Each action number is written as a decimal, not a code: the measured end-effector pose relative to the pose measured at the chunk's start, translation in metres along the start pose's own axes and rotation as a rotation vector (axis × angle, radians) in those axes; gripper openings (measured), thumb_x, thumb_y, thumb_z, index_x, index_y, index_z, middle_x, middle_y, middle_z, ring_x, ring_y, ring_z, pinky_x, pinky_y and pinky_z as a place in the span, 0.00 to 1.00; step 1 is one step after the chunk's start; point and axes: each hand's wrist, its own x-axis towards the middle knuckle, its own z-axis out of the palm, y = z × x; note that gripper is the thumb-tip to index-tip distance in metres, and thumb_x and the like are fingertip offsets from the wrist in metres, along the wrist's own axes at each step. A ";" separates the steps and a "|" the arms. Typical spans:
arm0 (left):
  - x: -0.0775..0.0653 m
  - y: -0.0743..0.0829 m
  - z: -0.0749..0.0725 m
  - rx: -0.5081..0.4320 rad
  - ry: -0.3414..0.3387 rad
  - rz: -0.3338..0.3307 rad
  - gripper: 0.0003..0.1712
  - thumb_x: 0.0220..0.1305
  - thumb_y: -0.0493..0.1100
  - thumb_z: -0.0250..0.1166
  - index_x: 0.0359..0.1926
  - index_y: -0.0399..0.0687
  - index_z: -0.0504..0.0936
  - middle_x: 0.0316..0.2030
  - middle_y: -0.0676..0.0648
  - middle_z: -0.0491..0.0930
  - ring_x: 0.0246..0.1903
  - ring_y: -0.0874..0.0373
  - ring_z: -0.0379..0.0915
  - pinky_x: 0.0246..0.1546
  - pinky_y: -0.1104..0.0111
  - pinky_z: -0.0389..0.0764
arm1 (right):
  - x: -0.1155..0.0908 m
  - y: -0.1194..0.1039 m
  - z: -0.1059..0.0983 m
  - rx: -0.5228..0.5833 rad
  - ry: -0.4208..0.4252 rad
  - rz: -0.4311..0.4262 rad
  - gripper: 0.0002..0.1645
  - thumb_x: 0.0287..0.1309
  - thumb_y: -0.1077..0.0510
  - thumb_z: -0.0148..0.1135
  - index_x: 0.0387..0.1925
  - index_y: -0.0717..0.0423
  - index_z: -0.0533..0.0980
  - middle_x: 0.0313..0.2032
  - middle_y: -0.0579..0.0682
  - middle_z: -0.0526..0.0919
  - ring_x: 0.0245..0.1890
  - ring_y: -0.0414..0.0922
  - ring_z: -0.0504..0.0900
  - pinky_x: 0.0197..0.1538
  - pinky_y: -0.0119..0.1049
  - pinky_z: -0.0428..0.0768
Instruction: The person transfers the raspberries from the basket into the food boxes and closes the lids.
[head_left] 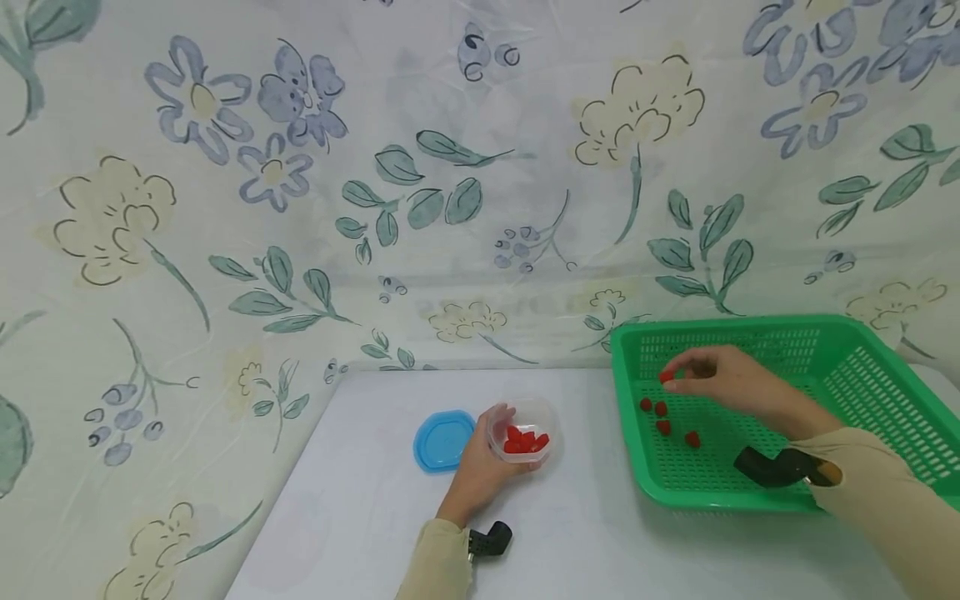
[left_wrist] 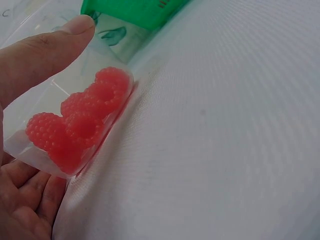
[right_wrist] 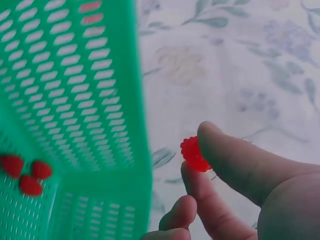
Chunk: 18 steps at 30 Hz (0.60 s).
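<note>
At tip of right grip (head_left: pixel 735 385) — raspberry (right_wrist: pixel 192 154)

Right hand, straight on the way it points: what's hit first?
Likely the left rim of the green perforated basket; height is unclear, so the right hand and its pinched raspberry might pass over it.

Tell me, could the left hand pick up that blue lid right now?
Probably yes, if the left hand releases the clear plastic container; the blue lid lies close beside it, with nothing on top.

Indoor tabletop (head_left: pixel 570 533) beside floral backdrop (head_left: pixel 525 192)
</note>
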 end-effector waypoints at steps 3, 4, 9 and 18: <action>0.000 -0.001 0.000 -0.002 -0.001 -0.002 0.56 0.47 0.51 0.82 0.73 0.53 0.60 0.68 0.51 0.70 0.68 0.47 0.63 0.60 0.51 0.77 | -0.003 -0.004 0.007 0.013 0.027 -0.015 0.24 0.64 0.47 0.67 0.54 0.59 0.80 0.37 0.50 0.79 0.39 0.50 0.75 0.42 0.43 0.76; 0.000 -0.001 -0.001 0.000 -0.001 -0.003 0.56 0.47 0.51 0.82 0.73 0.53 0.60 0.68 0.51 0.70 0.68 0.47 0.63 0.60 0.51 0.77 | -0.004 -0.006 0.010 0.022 0.038 -0.018 0.23 0.64 0.48 0.68 0.54 0.59 0.80 0.36 0.50 0.79 0.39 0.50 0.75 0.41 0.42 0.75; 0.001 -0.002 -0.001 0.005 0.000 -0.010 0.56 0.47 0.51 0.82 0.73 0.54 0.61 0.68 0.51 0.70 0.68 0.47 0.63 0.59 0.52 0.78 | -0.009 -0.012 0.023 0.024 0.099 -0.034 0.22 0.62 0.49 0.69 0.52 0.58 0.81 0.36 0.50 0.78 0.33 0.47 0.72 0.30 0.37 0.71; 0.001 -0.002 0.000 0.012 0.004 0.000 0.56 0.47 0.50 0.82 0.73 0.53 0.61 0.68 0.50 0.70 0.67 0.47 0.64 0.59 0.52 0.78 | -0.014 -0.028 0.047 0.021 0.151 -0.060 0.22 0.62 0.48 0.70 0.52 0.57 0.80 0.38 0.52 0.79 0.20 0.45 0.71 0.21 0.38 0.73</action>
